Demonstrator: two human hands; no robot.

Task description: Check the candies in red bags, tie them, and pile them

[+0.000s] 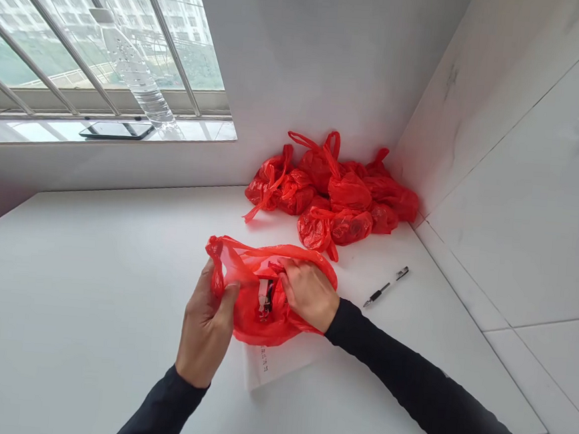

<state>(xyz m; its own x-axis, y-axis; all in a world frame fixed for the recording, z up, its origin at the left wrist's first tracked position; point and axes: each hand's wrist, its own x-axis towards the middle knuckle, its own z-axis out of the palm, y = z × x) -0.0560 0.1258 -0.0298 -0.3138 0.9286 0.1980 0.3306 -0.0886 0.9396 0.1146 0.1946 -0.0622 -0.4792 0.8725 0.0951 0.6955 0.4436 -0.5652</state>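
Note:
A red plastic bag (265, 335) is spread wide at its mouth over the white table. My left hand (208, 324) grips the bag's left edge by its bunched handle, thumb and fingers closed. Reaching inside from the right, my right hand (311, 292) has its fingers closed on a fold of red plastic near the middle. Between the hands, inside the bag, lies a small dark and silvery object (265, 301) whose kind I cannot make out. Partly under the bag is a white sheet of paper (277, 371) with handwriting on it.
Several knotted red plastic bags (342, 188) are heaped at the back against the wall. A black pen (385, 287) lies right of my right hand. On the window sill stand a clear water bottle (140, 78) and, lying flat, a dark phone or tablet (117, 130).

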